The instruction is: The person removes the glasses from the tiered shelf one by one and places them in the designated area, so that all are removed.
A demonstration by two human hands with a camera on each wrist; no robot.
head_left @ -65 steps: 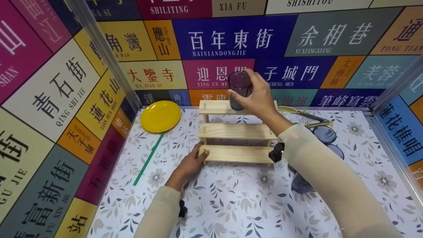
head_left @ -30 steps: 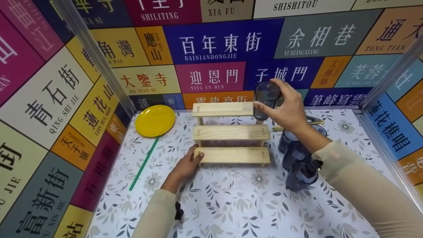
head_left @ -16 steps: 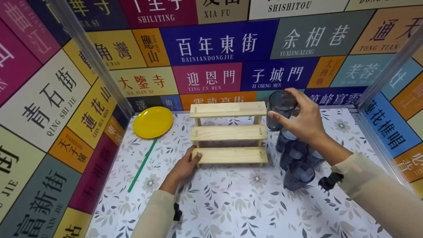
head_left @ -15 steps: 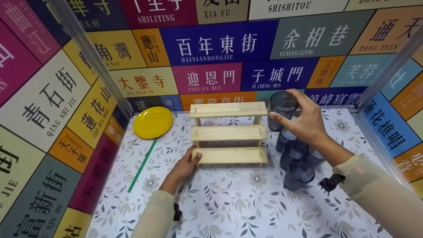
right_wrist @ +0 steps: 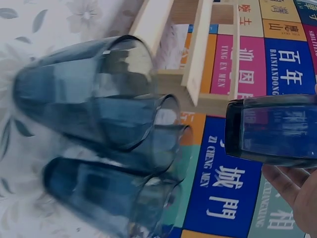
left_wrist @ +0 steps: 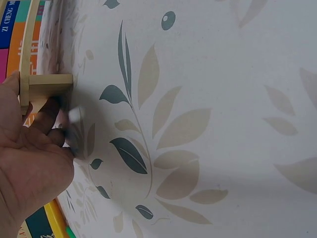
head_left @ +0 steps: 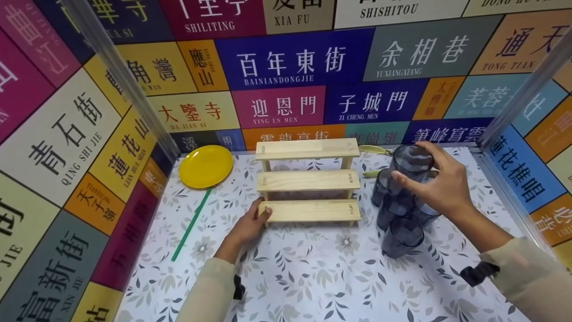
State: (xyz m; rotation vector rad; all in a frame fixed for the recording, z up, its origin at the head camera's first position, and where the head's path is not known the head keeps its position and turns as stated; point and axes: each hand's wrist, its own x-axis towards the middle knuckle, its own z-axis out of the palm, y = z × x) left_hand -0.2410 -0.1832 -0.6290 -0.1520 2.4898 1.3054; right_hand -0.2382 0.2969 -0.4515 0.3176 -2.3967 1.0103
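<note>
My right hand (head_left: 447, 185) grips a dark blue tumbler (head_left: 410, 164) with thumb and fingers on opposite sides, holding it above a cluster of similar tumblers (head_left: 402, 239) right of the shelf. In the right wrist view the held tumbler (right_wrist: 272, 130) is raised apart from the standing tumblers (right_wrist: 64, 91). A three-tier wooden shelf (head_left: 308, 180) stands mid-table, its tiers bare. My left hand (head_left: 248, 226) holds the left end of its lowest tier, thumb on top. From the left wrist, fingers (left_wrist: 47, 115) show curled under that wooden end.
To the left, a yellow plate (head_left: 206, 166) lies near the back corner, with a green stick (head_left: 192, 226) in front of it. Pale yellow-handled items (head_left: 374, 149) lie behind the tumblers. Sign-printed walls (head_left: 290, 58) enclose the floral-covered table (head_left: 304, 277).
My right hand has carried the tumbler from over the top tier to the right and down, over the other tumblers. The left hand keeps its hold on the shelf. The view has shifted slightly.
</note>
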